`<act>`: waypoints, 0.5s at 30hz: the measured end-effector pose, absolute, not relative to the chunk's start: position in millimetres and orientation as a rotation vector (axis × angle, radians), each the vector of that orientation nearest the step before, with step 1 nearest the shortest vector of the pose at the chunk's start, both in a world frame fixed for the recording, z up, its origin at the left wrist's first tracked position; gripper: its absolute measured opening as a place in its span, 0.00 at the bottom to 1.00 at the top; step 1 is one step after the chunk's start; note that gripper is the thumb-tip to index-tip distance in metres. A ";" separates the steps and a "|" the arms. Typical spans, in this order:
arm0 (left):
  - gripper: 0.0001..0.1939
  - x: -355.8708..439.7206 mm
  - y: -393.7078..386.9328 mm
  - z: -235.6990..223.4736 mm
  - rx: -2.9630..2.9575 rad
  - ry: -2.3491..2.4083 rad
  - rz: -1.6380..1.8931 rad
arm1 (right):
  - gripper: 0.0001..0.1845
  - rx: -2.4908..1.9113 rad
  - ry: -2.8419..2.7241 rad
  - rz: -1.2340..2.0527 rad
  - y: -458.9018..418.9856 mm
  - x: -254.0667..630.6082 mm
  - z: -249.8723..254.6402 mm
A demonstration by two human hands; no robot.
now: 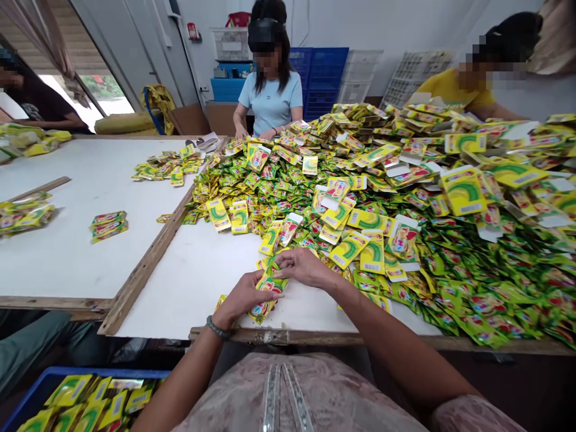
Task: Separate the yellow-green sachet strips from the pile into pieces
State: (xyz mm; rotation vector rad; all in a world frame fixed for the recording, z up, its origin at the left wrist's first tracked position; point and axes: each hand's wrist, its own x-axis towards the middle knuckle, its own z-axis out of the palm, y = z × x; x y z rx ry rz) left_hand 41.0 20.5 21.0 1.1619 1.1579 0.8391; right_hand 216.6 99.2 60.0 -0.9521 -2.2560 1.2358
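Well, a broad heap of green sachets (486,300) and loose yellow boxes (463,191) is covering the right side and the far part of your white table (202,270), rising highest toward the far right and leaving bare surface just left of your hands. A wooden strip (150,264) is bordering that bare patch on its left, and a wooden edge (324,337) is running between the table and your body. Beyond the strip, a small stack of packets (108,227) is lying by itself. At your lower left, a blue crate (42,378) is holding more boxes. Across the heap, a person in a light blue shirt (270,102) is working at its far edge, while a person in yellow (454,90) is leaning behind it at the right.

The held box (263,305) is resting tilted between your hands, near the front edge, with loose boxes lying just beyond. Your left hand (243,294) is closing around its left side, the thumb lying across the printed face. Your right hand (303,267) is curling nearly closed, its fingertips pinching what looks like a single sachet (272,267) at the box's far end; whether it is sitting partly inside, you cannot tell.
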 end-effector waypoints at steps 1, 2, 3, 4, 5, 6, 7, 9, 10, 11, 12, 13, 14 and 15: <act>0.17 40.0 20.1 23.6 1.169 1.146 0.836 | 0.09 -0.951 -2.251 1.257 99.4 217.6 59.9; 0.17 39.0 19.4 25.7 1.170 1.133 0.829 | 0.09 -0.962 -2.262 1.229 98.6 218.0 60.1; 0.17 38.3 18.6 27.1 1.159 1.114 0.819 | 0.09 -0.985 -2.281 1.158 97.0 217.8 60.5; 0.17 37.8 17.7 27.8 1.134 1.090 0.808 | 0.08 -1.018 -2.300 1.062 94.6 217.0 61.0; 0.17 37.6 16.9 27.6 1.103 1.065 0.799 | 0.07 -1.053 -2.312 0.972 91.9 215.9 61.3; 0.17 37.6 16.4 26.9 1.074 1.042 0.793 | 0.06 -1.083 -2.311 0.918 89.0 214.4 61.3; 0.17 37.9 16.2 25.8 1.057 1.027 0.792 | 0.05 -1.100 -2.297 0.916 86.3 212.9 60.9; 0.17 38.6 17.2 23.7 1.066 1.036 0.802 | 0.03 -1.094 -2.232 1.038 82.3 210.4 58.4; 0.18 38.9 18.2 23.2 1.082 1.056 0.811 | 0.03 -1.076 -2.184 1.128 81.3 209.5 56.4; 0.18 39.0 19.3 23.3 1.098 1.080 0.820 | 0.04 -1.059 -2.128 1.214 80.9 209.0 54.3; 0.18 38.8 20.4 24.1 1.114 1.106 0.833 | 0.04 -1.054 -2.067 1.283 81.1 208.8 52.1; 0.18 38.4 21.2 25.3 1.132 1.129 0.845 | 0.04 -1.070 -2.001 1.331 81.6 208.8 50.1; 0.18 38.0 21.3 26.7 1.153 1.146 0.855 | 0.03 -1.100 -1.931 1.368 82.1 209.0 48.4; 0.19 37.6 20.9 28.0 1.175 1.158 0.862 | 0.04 -1.137 -1.862 1.397 82.3 209.2 47.2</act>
